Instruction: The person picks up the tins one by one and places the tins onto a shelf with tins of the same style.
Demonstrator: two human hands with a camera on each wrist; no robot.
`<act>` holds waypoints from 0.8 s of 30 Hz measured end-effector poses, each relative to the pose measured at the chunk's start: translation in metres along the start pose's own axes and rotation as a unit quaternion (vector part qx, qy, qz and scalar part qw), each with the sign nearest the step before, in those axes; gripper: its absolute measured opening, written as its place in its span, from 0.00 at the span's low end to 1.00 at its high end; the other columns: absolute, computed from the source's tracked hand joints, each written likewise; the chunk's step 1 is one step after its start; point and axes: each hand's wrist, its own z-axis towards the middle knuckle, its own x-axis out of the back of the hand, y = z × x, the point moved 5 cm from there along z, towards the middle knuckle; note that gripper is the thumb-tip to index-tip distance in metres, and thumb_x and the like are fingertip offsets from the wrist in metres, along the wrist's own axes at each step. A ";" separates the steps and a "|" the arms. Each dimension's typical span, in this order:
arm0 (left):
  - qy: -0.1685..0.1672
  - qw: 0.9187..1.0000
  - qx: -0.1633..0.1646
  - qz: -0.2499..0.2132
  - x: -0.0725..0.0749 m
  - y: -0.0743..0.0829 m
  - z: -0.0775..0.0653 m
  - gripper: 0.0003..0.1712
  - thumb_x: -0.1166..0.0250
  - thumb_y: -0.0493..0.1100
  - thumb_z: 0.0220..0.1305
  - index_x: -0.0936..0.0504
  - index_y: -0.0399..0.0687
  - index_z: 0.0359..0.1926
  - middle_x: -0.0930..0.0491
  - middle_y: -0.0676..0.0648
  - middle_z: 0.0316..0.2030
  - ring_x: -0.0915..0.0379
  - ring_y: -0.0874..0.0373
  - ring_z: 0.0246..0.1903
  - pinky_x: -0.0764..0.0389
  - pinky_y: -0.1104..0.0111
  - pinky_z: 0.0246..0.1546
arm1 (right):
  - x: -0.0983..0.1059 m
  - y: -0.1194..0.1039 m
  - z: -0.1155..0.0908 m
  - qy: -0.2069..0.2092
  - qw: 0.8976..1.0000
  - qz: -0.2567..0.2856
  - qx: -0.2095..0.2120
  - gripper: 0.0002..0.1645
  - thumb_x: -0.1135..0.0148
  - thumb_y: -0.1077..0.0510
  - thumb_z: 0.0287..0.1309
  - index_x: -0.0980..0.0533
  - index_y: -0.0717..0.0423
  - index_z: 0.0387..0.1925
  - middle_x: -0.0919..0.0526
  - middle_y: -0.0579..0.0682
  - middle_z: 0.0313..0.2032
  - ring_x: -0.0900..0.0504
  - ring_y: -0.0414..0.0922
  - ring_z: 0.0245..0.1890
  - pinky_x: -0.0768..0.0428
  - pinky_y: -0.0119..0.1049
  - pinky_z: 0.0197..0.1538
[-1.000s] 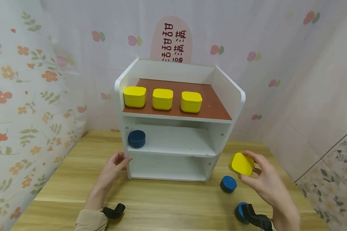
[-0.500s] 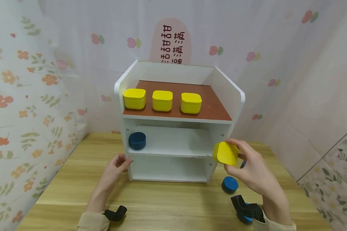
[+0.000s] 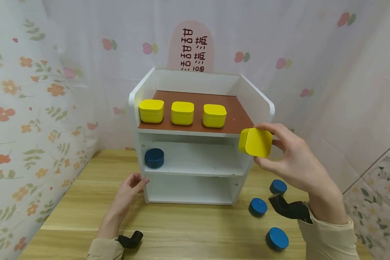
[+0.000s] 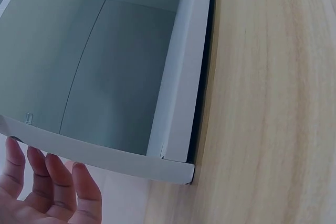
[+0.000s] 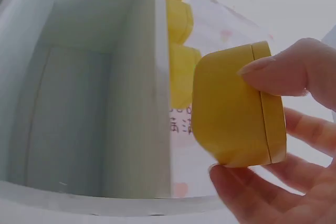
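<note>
My right hand (image 3: 292,155) pinches a yellow rounded-square box (image 3: 258,142) between thumb and fingers. It holds the box in the air at the front right of a white shelf unit (image 3: 195,172), near the top deck's height. The right wrist view shows the lid seam on the same box (image 5: 231,106), tilted. Three similar yellow boxes (image 3: 151,111) (image 3: 182,113) (image 3: 214,115) stand in a row on the brown top deck. At the unit's lower left, my left hand (image 3: 128,189) touches the side panel's front edge with loosely bent fingers.
A dark blue round tin (image 3: 154,158) stands at the left of the middle shelf. Three blue round tins (image 3: 278,186) (image 3: 258,207) (image 3: 277,239) are on the wooden table (image 3: 188,231) right of the unit. Patterned curtains (image 3: 94,43) hang behind and along the sides.
My right hand has carried the yellow box left, then up to about the top deck's height. The tins below it have come into fuller view. My left hand stays at the panel.
</note>
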 end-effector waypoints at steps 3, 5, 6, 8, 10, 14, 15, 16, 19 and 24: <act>0.000 1.000 -0.003 0.002 -0.001 0.000 0.001 0.16 0.37 0.44 0.69 0.30 0.35 0.45 0.27 0.46 0.39 0.31 0.57 0.41 0.26 0.63 0.45 | 0.009 -0.004 0.013 -0.004 0.999 -0.034 0.022 0.44 0.25 0.74 0.40 0.32 0.61 0.62 0.26 0.50 0.55 0.28 0.43 0.51 0.33 0.19 0.55; 0.000 1.000 -0.003 0.002 -0.001 0.000 0.001 0.17 0.37 0.44 0.68 0.30 0.35 0.45 0.27 0.46 0.38 0.31 0.57 0.41 0.26 0.64 0.45 | 0.013 -0.006 0.022 -0.011 0.998 -0.055 0.037 0.43 0.24 0.72 0.41 0.32 0.61 0.61 0.25 0.50 0.54 0.27 0.44 0.50 0.33 0.20 0.56; 0.000 1.000 -0.004 0.001 -0.001 0.000 0.001 0.17 0.37 0.44 0.68 0.30 0.35 0.45 0.27 0.46 0.38 0.31 0.57 0.41 0.26 0.64 0.44 | 0.015 -0.007 0.026 -0.014 0.997 -0.066 0.045 0.43 0.24 0.71 0.41 0.31 0.61 0.61 0.24 0.50 0.53 0.26 0.45 0.49 0.32 0.20 0.55; -0.001 1.000 -0.004 0.002 -0.001 0.000 0.000 0.17 0.37 0.44 0.68 0.30 0.35 0.45 0.27 0.46 0.38 0.31 0.57 0.41 0.26 0.64 0.44 | 0.018 -0.008 0.035 -0.024 0.994 -0.091 0.059 0.42 0.24 0.70 0.41 0.31 0.61 0.61 0.23 0.51 0.51 0.25 0.45 0.47 0.30 0.23 0.53; 0.000 1.000 -0.005 0.001 0.000 0.001 -0.001 0.16 0.37 0.44 0.69 0.31 0.35 0.45 0.27 0.46 0.38 0.31 0.57 0.41 0.26 0.64 0.44 | 0.020 -0.008 0.044 -0.038 0.990 -0.114 0.066 0.42 0.23 0.68 0.42 0.30 0.60 0.61 0.22 0.51 0.50 0.25 0.46 0.44 0.28 0.27 0.50; 0.003 1.000 -0.004 0.002 0.000 0.001 -0.002 0.16 0.36 0.43 0.68 0.30 0.35 0.44 0.27 0.46 0.38 0.31 0.57 0.41 0.26 0.64 0.44 | 0.023 -0.006 0.058 -0.076 0.984 -0.148 0.063 0.42 0.22 0.64 0.44 0.30 0.60 0.62 0.21 0.52 0.51 0.25 0.47 0.43 0.25 0.37 0.47; 0.002 1.000 -0.003 0.002 0.000 0.001 -0.002 0.16 0.36 0.43 0.68 0.30 0.35 0.44 0.27 0.46 0.38 0.31 0.57 0.41 0.26 0.64 0.44 | 0.024 -0.005 0.060 -0.086 0.983 -0.153 0.059 0.42 0.22 0.63 0.45 0.31 0.60 0.62 0.21 0.53 0.52 0.25 0.48 0.43 0.24 0.40 0.48; 0.001 1.000 -0.002 0.003 0.000 0.001 -0.002 0.16 0.37 0.43 0.68 0.30 0.35 0.44 0.27 0.46 0.38 0.31 0.57 0.41 0.26 0.64 0.44 | 0.025 -0.005 0.062 -0.094 0.982 -0.157 0.055 0.42 0.23 0.63 0.45 0.31 0.60 0.62 0.22 0.54 0.52 0.25 0.49 0.44 0.24 0.44 0.48; -0.002 1.000 -0.003 0.003 -0.001 0.001 -0.002 0.16 0.37 0.43 0.69 0.30 0.35 0.45 0.27 0.46 0.38 0.31 0.57 0.41 0.26 0.64 0.44 | 0.026 -0.003 0.069 -0.117 0.978 -0.166 0.043 0.40 0.24 0.62 0.48 0.31 0.60 0.62 0.22 0.55 0.50 0.25 0.51 0.45 0.24 0.50 0.49; 0.001 1.000 -0.007 -0.002 -0.001 0.000 -0.002 0.15 0.37 0.43 0.69 0.30 0.35 0.44 0.27 0.46 0.38 0.31 0.57 0.40 0.26 0.66 0.43 | 0.023 0.006 0.081 -0.165 0.970 -0.177 0.019 0.38 0.26 0.58 0.51 0.31 0.60 0.63 0.24 0.56 0.53 0.30 0.55 0.51 0.26 0.53 0.49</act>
